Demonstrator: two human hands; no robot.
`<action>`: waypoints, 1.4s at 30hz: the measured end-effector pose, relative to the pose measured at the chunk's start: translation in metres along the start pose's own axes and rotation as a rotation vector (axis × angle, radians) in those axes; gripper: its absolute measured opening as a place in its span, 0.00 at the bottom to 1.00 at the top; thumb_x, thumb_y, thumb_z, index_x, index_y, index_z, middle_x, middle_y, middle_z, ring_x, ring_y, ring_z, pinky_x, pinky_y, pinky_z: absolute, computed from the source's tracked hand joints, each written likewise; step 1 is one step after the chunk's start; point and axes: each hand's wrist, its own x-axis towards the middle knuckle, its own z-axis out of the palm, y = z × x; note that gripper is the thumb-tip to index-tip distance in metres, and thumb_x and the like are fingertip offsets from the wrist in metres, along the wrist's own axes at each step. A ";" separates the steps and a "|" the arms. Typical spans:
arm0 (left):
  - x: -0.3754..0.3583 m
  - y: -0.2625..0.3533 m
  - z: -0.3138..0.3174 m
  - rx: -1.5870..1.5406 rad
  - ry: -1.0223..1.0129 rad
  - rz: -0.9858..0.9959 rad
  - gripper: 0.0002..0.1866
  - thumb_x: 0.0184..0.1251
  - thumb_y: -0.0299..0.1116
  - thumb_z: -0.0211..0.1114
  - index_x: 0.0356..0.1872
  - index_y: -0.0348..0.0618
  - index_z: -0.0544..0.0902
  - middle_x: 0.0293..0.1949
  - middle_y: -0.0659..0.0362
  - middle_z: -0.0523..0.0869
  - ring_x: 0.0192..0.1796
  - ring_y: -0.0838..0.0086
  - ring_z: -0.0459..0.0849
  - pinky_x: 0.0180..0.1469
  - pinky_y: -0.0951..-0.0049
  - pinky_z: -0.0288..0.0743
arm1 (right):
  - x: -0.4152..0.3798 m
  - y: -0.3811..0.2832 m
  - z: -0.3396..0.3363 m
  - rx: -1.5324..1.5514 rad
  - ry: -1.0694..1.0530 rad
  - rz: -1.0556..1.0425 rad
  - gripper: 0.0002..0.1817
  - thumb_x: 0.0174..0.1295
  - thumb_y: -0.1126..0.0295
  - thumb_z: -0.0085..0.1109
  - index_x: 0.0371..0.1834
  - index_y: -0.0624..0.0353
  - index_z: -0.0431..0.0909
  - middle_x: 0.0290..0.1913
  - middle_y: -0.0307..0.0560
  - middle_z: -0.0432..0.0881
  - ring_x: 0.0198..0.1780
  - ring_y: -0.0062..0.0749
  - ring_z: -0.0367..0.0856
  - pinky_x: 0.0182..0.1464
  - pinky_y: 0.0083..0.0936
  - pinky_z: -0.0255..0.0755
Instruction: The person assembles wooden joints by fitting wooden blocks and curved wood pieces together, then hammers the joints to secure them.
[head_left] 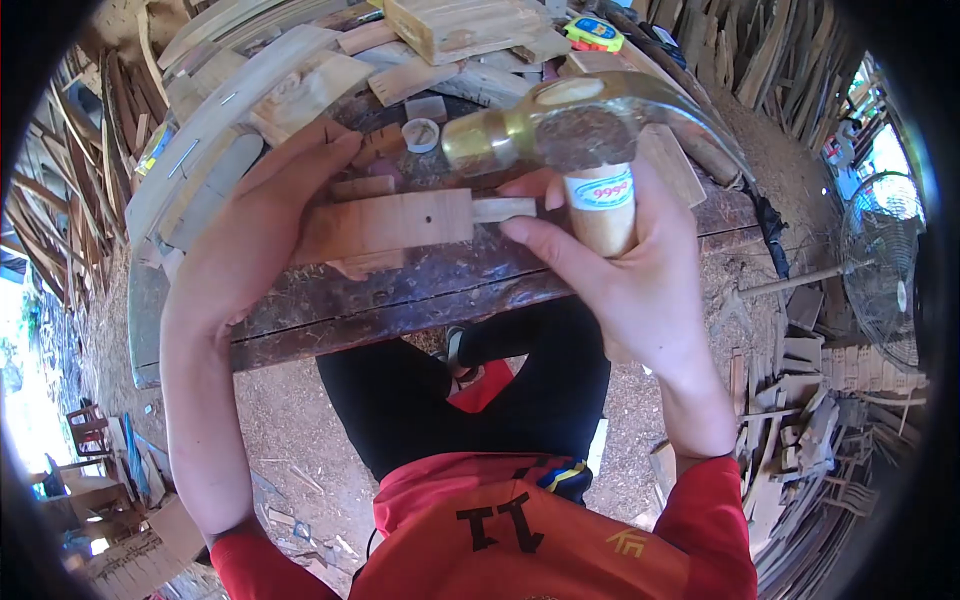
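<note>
My right hand [645, 270] is closed around the wooden handle of a claw hammer [585, 130], close under its metal head. The handle bears a white and blue label. My right thumb and fingertips also pinch or touch the narrow light strip [503, 209] that projects from the right end of a wooden block [400, 222]. One small dark hole marks the block's face. On the block's left end my left hand [265, 215] is closed, its fingers partly hidden behind the wood. The block is over the dark workbench [480, 282].
Planks and offcuts [310, 90] cover the bench's far side, with nails in one board. A white cap-like ring [421, 135] lies behind the block, a tape measure [594, 34] farther back. To the right stands a fan [885, 265]; scrap wood [800, 460] is heaped on the floor.
</note>
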 end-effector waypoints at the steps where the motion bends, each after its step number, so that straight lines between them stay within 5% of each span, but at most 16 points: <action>1: 0.001 0.003 0.004 0.014 0.029 0.005 0.21 0.85 0.43 0.61 0.67 0.41 0.84 0.65 0.57 0.85 0.69 0.73 0.82 0.73 0.72 0.72 | 0.001 0.001 -0.007 -0.025 0.010 -0.021 0.16 0.63 0.83 0.76 0.45 0.59 0.77 0.49 0.48 0.91 0.52 0.25 0.88 0.54 0.24 0.82; 7: 0.023 0.025 0.043 -0.204 -0.092 0.313 0.19 0.88 0.42 0.57 0.65 0.40 0.82 0.59 0.59 0.86 0.52 0.75 0.89 0.54 0.74 0.83 | -0.006 -0.004 -0.065 0.020 0.194 0.059 0.15 0.66 0.78 0.75 0.48 0.58 0.77 0.52 0.49 0.90 0.45 0.20 0.88 0.43 0.16 0.80; 10: 0.035 0.047 0.084 -0.051 -0.103 0.532 0.17 0.89 0.43 0.56 0.59 0.40 0.82 0.53 0.61 0.85 0.47 0.76 0.89 0.49 0.74 0.83 | -0.012 -0.001 -0.103 -0.030 0.327 0.018 0.13 0.69 0.76 0.73 0.49 0.57 0.77 0.52 0.49 0.91 0.39 0.15 0.86 0.32 0.11 0.73; 19: 0.063 0.074 0.188 -0.011 -0.081 0.557 0.15 0.89 0.44 0.54 0.56 0.42 0.78 0.43 0.59 0.83 0.36 0.77 0.85 0.43 0.76 0.80 | -0.034 0.051 -0.178 -0.088 0.409 0.134 0.12 0.70 0.71 0.72 0.49 0.58 0.77 0.49 0.42 0.93 0.35 0.12 0.83 0.31 0.14 0.75; 23: 0.065 0.083 0.193 0.046 -0.074 0.523 0.15 0.90 0.43 0.54 0.56 0.43 0.79 0.43 0.60 0.83 0.37 0.77 0.85 0.42 0.76 0.80 | -0.037 0.063 -0.180 -0.054 0.391 0.125 0.13 0.70 0.70 0.73 0.48 0.58 0.77 0.48 0.40 0.93 0.31 0.10 0.81 0.29 0.13 0.75; 27: 0.067 0.073 0.180 0.069 -0.064 0.607 0.16 0.91 0.40 0.50 0.62 0.41 0.79 0.49 0.57 0.83 0.44 0.75 0.87 0.43 0.74 0.83 | -0.037 0.060 -0.179 -0.013 0.369 0.136 0.14 0.71 0.71 0.73 0.53 0.57 0.78 0.56 0.47 0.90 0.47 0.20 0.90 0.32 0.12 0.73; 34: 0.061 0.058 0.132 -0.547 -0.209 0.456 0.21 0.92 0.40 0.47 0.70 0.38 0.79 0.62 0.54 0.85 0.65 0.70 0.85 0.63 0.66 0.82 | -0.039 0.029 -0.143 0.068 0.477 0.063 0.15 0.67 0.76 0.74 0.50 0.56 0.77 0.53 0.48 0.91 0.38 0.17 0.85 0.31 0.11 0.72; 37: 0.070 0.039 0.127 -0.392 0.284 0.296 0.15 0.90 0.34 0.46 0.58 0.36 0.79 0.55 0.50 0.84 0.55 0.62 0.87 0.60 0.60 0.84 | -0.040 0.020 -0.136 0.069 0.523 0.028 0.15 0.67 0.76 0.74 0.50 0.54 0.77 0.51 0.49 0.91 0.36 0.18 0.84 0.32 0.12 0.72; 39: 0.067 0.008 0.123 0.086 0.227 0.552 0.14 0.90 0.35 0.47 0.58 0.36 0.78 0.55 0.47 0.86 0.52 0.57 0.87 0.62 0.59 0.81 | -0.041 0.017 -0.134 0.064 0.539 0.041 0.15 0.67 0.75 0.75 0.50 0.53 0.77 0.51 0.48 0.91 0.36 0.18 0.84 0.32 0.13 0.72; 41: 0.041 0.027 0.135 0.217 0.085 0.474 0.12 0.89 0.34 0.49 0.57 0.35 0.75 0.49 0.43 0.87 0.50 0.50 0.86 0.58 0.57 0.79 | -0.042 0.015 -0.133 0.066 0.542 0.054 0.15 0.67 0.74 0.75 0.50 0.53 0.77 0.51 0.48 0.91 0.36 0.18 0.84 0.32 0.13 0.71; 42: 0.040 0.025 0.141 0.267 0.024 0.591 0.11 0.88 0.34 0.50 0.57 0.35 0.74 0.49 0.43 0.87 0.50 0.48 0.86 0.56 0.55 0.78 | -0.041 0.015 -0.132 0.076 0.532 0.057 0.15 0.67 0.74 0.76 0.50 0.52 0.77 0.52 0.48 0.91 0.36 0.18 0.84 0.31 0.13 0.71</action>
